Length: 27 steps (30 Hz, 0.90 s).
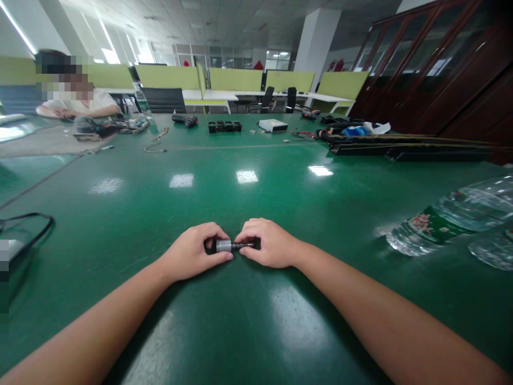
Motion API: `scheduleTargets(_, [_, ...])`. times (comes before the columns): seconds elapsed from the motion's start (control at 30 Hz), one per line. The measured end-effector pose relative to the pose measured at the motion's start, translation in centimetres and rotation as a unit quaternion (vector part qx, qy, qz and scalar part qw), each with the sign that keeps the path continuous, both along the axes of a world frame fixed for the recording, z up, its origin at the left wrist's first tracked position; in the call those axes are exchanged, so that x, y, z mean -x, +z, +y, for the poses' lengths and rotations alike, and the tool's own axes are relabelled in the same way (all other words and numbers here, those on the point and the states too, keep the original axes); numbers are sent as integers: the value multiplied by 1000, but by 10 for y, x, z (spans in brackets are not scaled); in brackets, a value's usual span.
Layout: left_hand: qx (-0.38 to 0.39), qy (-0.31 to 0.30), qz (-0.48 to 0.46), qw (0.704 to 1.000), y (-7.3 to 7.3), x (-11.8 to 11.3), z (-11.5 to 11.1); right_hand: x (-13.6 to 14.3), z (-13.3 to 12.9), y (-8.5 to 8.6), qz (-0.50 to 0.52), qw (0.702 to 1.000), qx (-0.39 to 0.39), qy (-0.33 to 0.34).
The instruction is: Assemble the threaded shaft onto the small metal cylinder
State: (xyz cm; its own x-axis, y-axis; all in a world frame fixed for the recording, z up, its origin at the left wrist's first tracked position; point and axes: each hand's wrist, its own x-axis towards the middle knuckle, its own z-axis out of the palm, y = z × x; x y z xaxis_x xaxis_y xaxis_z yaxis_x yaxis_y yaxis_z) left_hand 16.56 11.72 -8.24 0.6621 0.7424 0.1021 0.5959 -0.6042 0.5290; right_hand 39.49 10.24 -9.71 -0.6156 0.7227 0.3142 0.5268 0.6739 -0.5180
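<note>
Low over the green table, both hands meet on one small part. It is a silver cylinder with a dark, ridged shaft running out to the right; its exact kind does not show. Fingers and thumb of my left hand curl around the silver end. On the shaft side, my right hand pinches the dark rod between thumb and fingertips. The part lies level, and the fingers hide some of it.
Clear water bottles lie at the right. A black cable loops at the left edge. Farther back are a power drill, a black tray, a white box and long black bars. A person sits at the far left.
</note>
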Motion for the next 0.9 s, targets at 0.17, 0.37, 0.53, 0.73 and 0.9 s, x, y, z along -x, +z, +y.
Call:
scheduleTargets(0.17, [-2, 2, 3, 1000, -1, -1, 0, 1, -1, -2, -2, 1000, -9, 10])
scheduleTargets(0.37, [-6, 0, 4, 1000, -1, -1, 0, 1, 0, -4, -10, 1000, -12, 15])
scheduleTargets(0.53, [-7, 4, 7, 1000, -1, 0, 0, 1, 1, -4, -8, 1000, -18, 15])
scheduleTargets(0.73, [-4, 2, 6, 1000, 0, -1, 0, 0, 1, -3, 1, 1000, -16, 16])
scheduleTargets(0.9, [-4, 1, 3, 1000, 1, -1, -1, -1, 1, -2, 8, 1000, -14, 17])
